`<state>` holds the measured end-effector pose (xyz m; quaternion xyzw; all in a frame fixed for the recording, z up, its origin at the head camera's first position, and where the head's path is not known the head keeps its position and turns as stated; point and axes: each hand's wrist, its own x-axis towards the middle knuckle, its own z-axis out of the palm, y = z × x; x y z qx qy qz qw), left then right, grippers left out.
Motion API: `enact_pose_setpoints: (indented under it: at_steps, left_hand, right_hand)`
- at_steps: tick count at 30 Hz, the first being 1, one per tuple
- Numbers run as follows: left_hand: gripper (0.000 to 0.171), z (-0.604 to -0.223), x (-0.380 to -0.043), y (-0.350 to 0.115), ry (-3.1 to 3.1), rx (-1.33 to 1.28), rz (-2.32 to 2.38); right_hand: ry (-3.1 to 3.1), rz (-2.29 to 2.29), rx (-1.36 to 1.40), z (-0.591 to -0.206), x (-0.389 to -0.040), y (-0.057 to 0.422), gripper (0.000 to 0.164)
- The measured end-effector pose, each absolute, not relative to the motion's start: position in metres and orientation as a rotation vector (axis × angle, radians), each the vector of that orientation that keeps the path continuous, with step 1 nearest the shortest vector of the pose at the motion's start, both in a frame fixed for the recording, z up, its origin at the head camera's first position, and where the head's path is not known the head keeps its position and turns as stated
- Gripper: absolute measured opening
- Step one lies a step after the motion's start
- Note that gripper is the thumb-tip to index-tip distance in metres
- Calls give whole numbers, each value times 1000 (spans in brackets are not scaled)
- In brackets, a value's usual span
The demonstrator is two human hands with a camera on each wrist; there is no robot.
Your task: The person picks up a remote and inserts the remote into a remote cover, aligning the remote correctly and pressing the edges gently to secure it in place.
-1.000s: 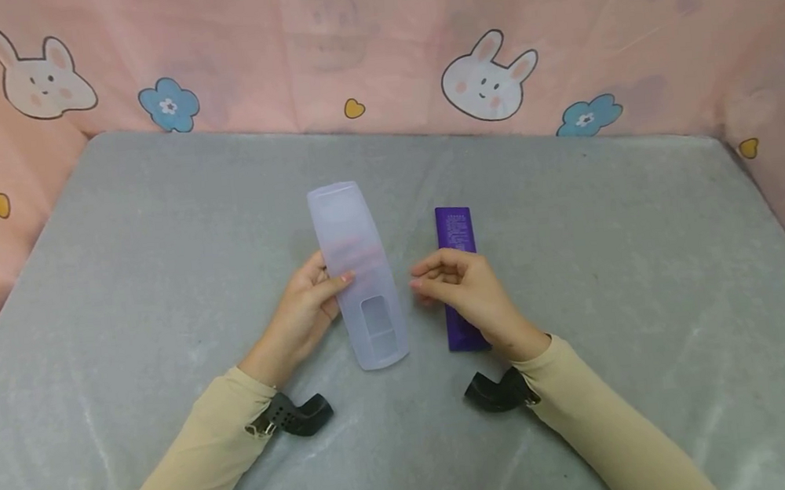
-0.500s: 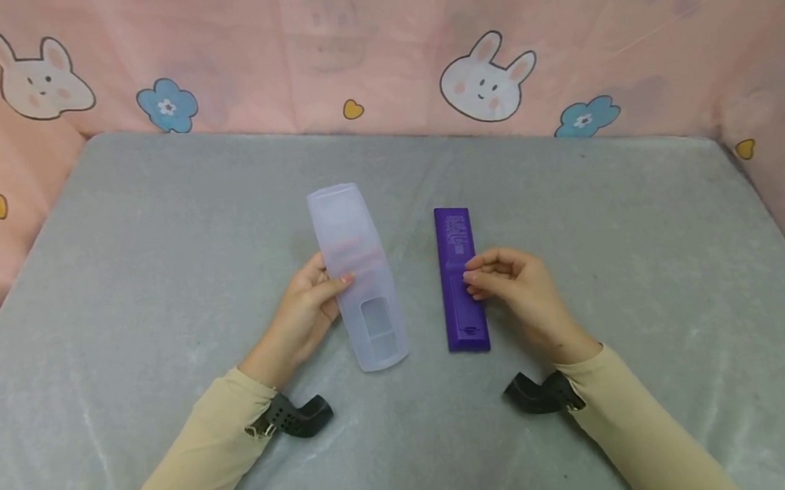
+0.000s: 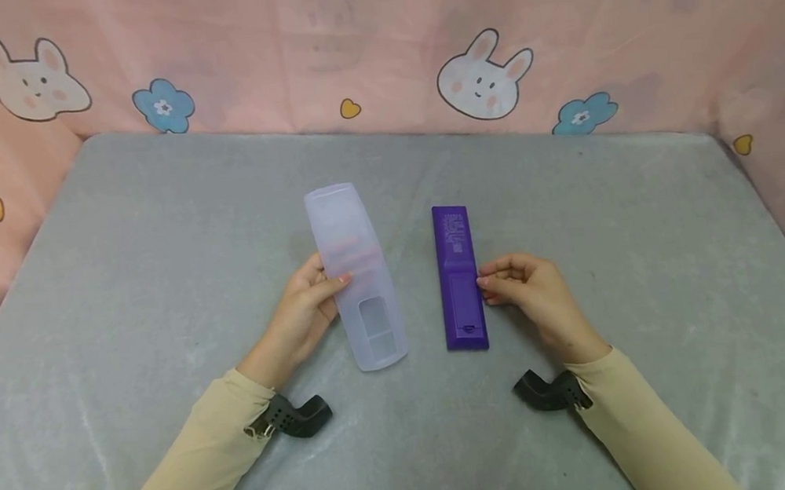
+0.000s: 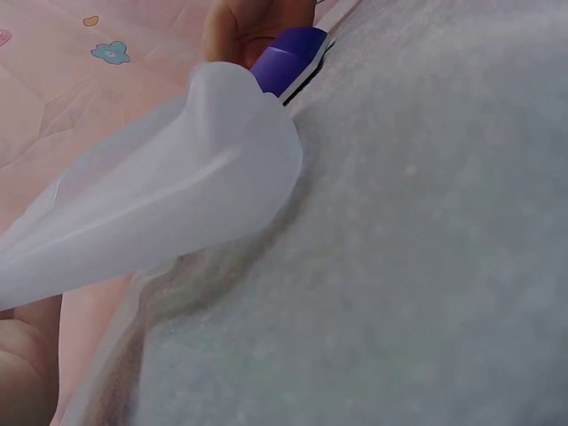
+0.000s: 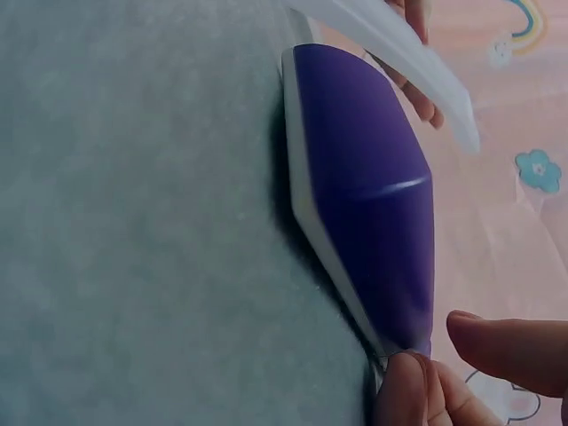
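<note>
A translucent silicone remote cover with a rectangular cutout is held up in my left hand, thumb on its front and fingers behind. The fingers show faintly through it. To its right a purple remote control lies on the table, its back with small print and a battery lid facing up. My right hand is at the remote's right edge, its fingers bent. In the right wrist view a fingertip touches the remote's edge, while the thumb stays apart from it.
A grey cloth covers the table. Behind and at the sides hangs a pink curtain printed with rabbits, flowers and hearts. Black wrist mounts stick out from both sleeves.
My right hand has moved right, from over the remote's left side to its right edge, uncovering the remote's back. The left hand and the cover have stayed almost still.
</note>
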<state>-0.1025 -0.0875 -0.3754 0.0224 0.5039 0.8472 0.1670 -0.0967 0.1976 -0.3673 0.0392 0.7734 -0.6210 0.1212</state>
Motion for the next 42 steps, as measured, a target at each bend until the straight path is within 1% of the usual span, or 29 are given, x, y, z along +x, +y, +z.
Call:
enact_pose_setpoints:
  at_steps: [11, 21, 26, 33, 37, 42]
  left_hand:
    - [52, -376, -102, -87, 1438, 60, 2400]
    - [51, -376, -102, -87, 1433, 59, 2405]
    - [50, -377, -102, -86, 1429, 67, 2406]
    - [50, -375, -102, -86, 1425, 74, 2404]
    - [50, -375, -102, -86, 1422, 79, 2407]
    - [50, -376, -102, -86, 1422, 82, 2411]
  right_hand:
    - [2350, -1626, 103, -367, -97, 197, 27]
    - [2454, -1356, 88, -361, -97, 191, 41]
    - [2487, -1286, 121, -362, -97, 188, 35]
    - [2452, -1336, 133, -361, -96, 186, 27]
    - [2492, -1258, 114, -361, -95, 184, 29]
    - [2570, -1137, 10, -361, -92, 178, 34]
